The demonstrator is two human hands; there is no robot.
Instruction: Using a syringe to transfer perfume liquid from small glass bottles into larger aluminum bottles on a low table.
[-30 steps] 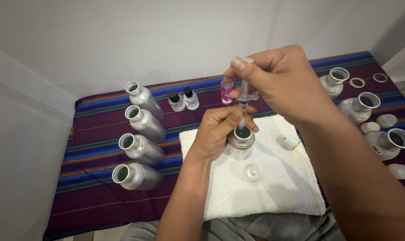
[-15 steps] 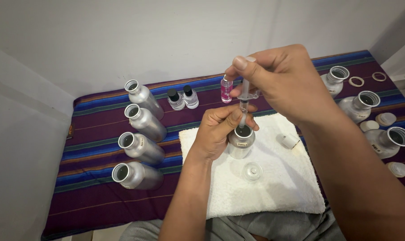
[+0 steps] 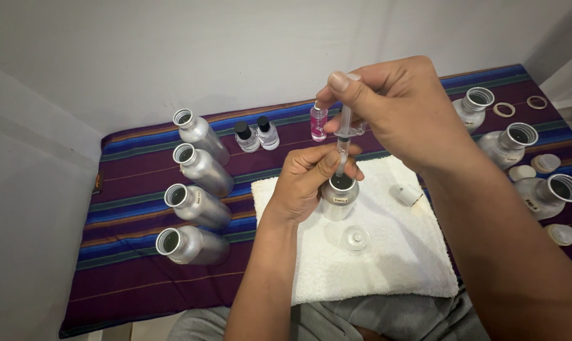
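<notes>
On the white towel (image 3: 368,265), the left hand (image 3: 308,183) has its fingers clamped on the open bottle (image 3: 338,199) while the right hand (image 3: 402,117) pinches the syringe (image 3: 344,136) above its mouth, so a tilt may spill liquid.

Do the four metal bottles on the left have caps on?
No, the four bottles lie on the striped cloth with their mouths open and no caps.
</notes>
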